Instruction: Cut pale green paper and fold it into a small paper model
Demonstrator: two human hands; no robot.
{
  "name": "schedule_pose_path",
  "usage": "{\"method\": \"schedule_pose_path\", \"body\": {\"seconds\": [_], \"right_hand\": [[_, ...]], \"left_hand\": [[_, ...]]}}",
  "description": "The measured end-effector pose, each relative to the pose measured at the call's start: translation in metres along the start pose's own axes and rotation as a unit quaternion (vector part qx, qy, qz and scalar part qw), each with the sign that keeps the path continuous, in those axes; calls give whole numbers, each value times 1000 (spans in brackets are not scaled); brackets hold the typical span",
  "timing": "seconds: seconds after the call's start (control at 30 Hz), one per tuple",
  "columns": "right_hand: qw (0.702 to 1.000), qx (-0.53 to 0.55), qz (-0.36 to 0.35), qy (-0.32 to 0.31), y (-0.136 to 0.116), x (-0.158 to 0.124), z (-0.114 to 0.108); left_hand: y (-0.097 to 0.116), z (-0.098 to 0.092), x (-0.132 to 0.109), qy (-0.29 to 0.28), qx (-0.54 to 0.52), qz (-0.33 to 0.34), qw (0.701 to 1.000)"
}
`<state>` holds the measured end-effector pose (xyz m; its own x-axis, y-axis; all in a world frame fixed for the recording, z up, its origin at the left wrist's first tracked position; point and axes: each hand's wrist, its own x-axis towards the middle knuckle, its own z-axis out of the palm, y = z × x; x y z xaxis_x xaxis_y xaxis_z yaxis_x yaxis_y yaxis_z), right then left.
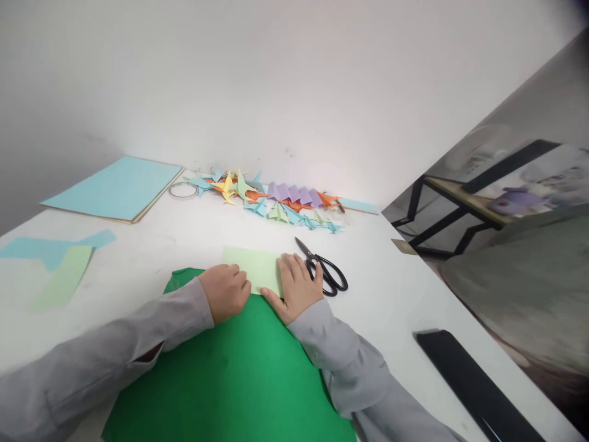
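A pale green paper lies flat on the white table, its near edge over a large dark green sheet. My left hand rests curled on the paper's left near corner. On the paper's right side my right hand presses down, fingers flat and together. Black scissors lie just right of my right hand, touching or nearly touching its fingers.
Several folded paper shapes line the wall at the back, beside a tape roll and a stack of coloured sheets. Paper offcuts lie at left. A black flat object sits near the table's right edge.
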<state>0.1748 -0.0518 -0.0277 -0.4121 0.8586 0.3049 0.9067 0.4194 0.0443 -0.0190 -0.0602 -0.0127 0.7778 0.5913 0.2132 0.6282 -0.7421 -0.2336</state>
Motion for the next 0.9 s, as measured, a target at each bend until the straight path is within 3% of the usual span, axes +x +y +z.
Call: {"method": "schedule_pose_path", "body": {"seconds": [0.07, 0.13, 0.2, 0.3, 0.6, 0.9], "right_hand": [[993, -17, -100, 53, -2, 2, -4], [967, -22, -226, 112, -7, 6, -7], [944, -24, -281, 171, -12, 12, -8], [937, -20, -279, 209, -14, 20, -7], [940, -10, -266, 214, -9, 22, -7], [934, -22, -234, 269, 14, 31, -9]], "left_hand": [[1, 1, -1, 32, 30, 5, 999], [2, 0, -1, 63, 51, 2, 997], [3, -1, 2, 93, 66, -2, 993], [3, -1, 12, 133, 83, -11, 988], [0, 0, 20, 182, 79, -4, 980], [-33, -5, 7, 191, 75, -25, 978]]}}
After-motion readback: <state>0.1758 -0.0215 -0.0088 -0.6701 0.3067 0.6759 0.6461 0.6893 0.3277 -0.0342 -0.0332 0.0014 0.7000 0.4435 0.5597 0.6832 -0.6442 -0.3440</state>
